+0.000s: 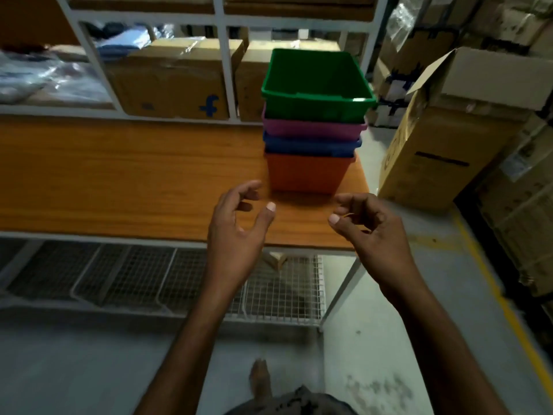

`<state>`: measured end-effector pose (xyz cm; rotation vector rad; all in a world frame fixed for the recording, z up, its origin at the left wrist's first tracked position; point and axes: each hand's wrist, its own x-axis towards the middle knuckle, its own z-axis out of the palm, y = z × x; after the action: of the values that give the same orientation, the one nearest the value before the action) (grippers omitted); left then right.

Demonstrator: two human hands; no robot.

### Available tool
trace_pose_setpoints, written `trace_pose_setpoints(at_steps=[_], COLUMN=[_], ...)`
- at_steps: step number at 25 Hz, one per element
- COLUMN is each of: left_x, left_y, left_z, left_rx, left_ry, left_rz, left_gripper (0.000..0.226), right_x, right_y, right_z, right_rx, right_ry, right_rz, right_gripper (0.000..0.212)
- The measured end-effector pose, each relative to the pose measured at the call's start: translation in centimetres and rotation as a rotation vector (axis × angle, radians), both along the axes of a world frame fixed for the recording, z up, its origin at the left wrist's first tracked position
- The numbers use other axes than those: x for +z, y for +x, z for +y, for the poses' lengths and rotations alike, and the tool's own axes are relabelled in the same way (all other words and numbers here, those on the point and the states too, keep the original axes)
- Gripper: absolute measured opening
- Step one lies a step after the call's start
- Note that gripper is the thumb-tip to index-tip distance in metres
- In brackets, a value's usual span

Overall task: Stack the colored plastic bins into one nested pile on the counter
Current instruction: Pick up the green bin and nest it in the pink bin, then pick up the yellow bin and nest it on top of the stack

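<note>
One nested pile of bins stands at the right end of the wooden counter. An orange bin is at the bottom. Above it come a blue bin, a pink bin and a green bin on top, its inside empty. My left hand hovers in front of the pile at its left, fingers loosely curled, holding nothing. My right hand hovers at the pile's front right in the same loose curl, also empty. Neither hand touches a bin.
Cardboard boxes fill the white shelf behind the counter. A tall open carton stands on the floor to the right, with more cartons stacked behind it. Wire baskets hang under the counter. A yellow floor line runs along the right.
</note>
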<state>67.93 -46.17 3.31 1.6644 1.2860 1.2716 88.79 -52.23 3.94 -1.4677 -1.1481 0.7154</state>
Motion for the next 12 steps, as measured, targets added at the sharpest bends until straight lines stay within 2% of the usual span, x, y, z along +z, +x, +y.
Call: trace_pose_setpoints(at_steps=[12], left_x=[-9.0], left_y=[-11.8], left_z=[-13.3], left_rx=[0.154], left_ry=[-0.212], left_rz=[0.159], left_gripper=[0.040], right_x=[-8.7], right_y=[-12.3], right_z=[-7.9], right_rx=[0.284], right_ry=[-0.162], right_rz=[-0.049], right_gripper=[0.024])
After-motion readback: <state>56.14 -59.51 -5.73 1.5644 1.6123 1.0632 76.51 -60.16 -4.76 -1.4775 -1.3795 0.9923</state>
